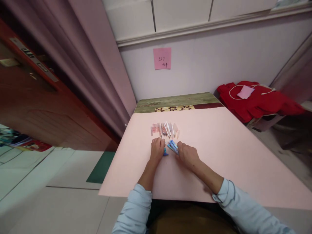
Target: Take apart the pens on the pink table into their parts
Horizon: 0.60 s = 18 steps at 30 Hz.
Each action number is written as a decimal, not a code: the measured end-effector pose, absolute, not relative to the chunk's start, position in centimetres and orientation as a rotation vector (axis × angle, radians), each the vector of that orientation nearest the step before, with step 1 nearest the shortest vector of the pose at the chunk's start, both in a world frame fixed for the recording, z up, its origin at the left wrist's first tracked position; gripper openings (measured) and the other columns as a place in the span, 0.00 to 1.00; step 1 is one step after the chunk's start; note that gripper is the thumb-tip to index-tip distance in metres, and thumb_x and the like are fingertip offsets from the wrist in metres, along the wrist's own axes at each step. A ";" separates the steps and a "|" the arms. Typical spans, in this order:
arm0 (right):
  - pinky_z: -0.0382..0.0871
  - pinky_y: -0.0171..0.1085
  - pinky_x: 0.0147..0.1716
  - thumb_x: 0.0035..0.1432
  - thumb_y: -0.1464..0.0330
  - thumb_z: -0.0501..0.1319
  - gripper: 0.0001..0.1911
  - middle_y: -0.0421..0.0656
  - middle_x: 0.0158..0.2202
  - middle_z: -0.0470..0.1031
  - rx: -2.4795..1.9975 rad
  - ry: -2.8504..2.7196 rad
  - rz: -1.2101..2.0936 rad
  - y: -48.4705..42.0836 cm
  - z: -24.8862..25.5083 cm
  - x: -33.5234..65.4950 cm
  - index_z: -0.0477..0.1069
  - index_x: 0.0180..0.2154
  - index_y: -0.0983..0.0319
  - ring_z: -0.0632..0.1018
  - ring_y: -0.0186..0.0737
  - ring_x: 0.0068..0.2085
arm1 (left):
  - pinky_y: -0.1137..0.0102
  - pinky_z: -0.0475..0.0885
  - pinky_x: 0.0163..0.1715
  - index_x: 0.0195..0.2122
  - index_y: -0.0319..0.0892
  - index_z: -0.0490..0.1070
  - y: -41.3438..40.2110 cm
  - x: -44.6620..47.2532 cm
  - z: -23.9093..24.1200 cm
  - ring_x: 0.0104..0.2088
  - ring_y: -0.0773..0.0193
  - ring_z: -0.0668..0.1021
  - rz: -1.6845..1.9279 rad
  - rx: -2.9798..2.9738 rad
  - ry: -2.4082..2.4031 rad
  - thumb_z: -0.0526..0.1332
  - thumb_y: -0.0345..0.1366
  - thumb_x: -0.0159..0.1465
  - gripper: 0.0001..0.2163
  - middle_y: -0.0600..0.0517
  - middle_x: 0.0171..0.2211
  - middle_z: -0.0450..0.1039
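Observation:
My right hand (188,155) is closed around several slim blue pens or pen barrels (173,146), whose ends stick out to the left of its fingers. Close by, my left hand (157,149) rests low over the table with its fingers curled; what they hold, if anything, is hidden. Small dark-blue and teal pieces (165,152) lie against its right side. Just beyond both hands, a row of clear pinkish pieces (155,127) and several white pen-like sticks with dark tips (170,129) lie on the pink sheet (207,136).
The sheet covers most of a wood-patterned table (170,98) against the wall. A pink note (162,58) is stuck above it. At right lies a red cloth (255,100) with a white cable (234,94). A curtain (97,55) and a wooden door (48,94) are left.

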State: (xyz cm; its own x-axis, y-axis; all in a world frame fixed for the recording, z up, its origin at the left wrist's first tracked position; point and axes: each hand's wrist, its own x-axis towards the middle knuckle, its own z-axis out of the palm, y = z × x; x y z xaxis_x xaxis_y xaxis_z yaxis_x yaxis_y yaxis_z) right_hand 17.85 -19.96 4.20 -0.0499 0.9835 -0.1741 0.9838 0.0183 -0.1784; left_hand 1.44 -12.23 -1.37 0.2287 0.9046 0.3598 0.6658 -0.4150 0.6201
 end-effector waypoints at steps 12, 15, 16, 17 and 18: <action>0.63 0.37 0.38 0.52 0.57 0.66 0.28 0.47 0.48 0.73 2.252 2.354 -0.618 -18.7 4.5 19.9 0.66 0.54 0.57 0.75 0.46 0.47 | 0.64 0.73 0.43 0.43 0.40 0.75 -12.5 0.1 -1.4 0.41 0.60 0.78 1.344 1.383 1.225 0.51 0.39 0.63 0.16 0.46 0.45 0.76; 0.64 0.36 0.40 0.54 0.59 0.65 0.28 0.47 0.49 0.73 2.263 2.463 -0.645 -18.6 3.6 20.8 0.66 0.55 0.57 0.74 0.46 0.49 | 0.63 0.69 0.52 0.44 0.41 0.76 -12.5 -0.1 -1.4 0.51 0.58 0.75 1.458 1.262 1.162 0.53 0.40 0.63 0.16 0.46 0.49 0.75; 0.64 0.36 0.41 0.56 0.59 0.64 0.25 0.47 0.50 0.73 2.246 2.502 -0.658 -18.6 3.4 21.1 0.67 0.55 0.57 0.74 0.45 0.49 | 0.64 0.68 0.53 0.45 0.41 0.76 -12.5 -0.2 -1.4 0.53 0.57 0.74 1.457 1.257 1.153 0.53 0.41 0.64 0.16 0.46 0.49 0.75; 0.65 0.36 0.41 0.58 0.60 0.62 0.23 0.47 0.50 0.73 2.223 2.544 -0.672 -18.6 3.2 21.5 0.68 0.54 0.57 0.74 0.45 0.49 | 0.64 0.68 0.53 0.45 0.41 0.76 -12.6 -0.2 -1.3 0.53 0.57 0.74 1.442 1.263 1.150 0.53 0.41 0.64 0.16 0.46 0.50 0.75; 0.65 0.36 0.42 0.60 0.61 0.60 0.21 0.46 0.51 0.73 2.199 2.587 -0.683 -18.6 3.1 21.8 0.68 0.54 0.56 0.74 0.44 0.50 | 0.64 0.68 0.52 0.46 0.41 0.76 -12.6 -0.1 -1.3 0.53 0.57 0.74 1.419 1.271 1.153 0.53 0.42 0.65 0.16 0.46 0.50 0.75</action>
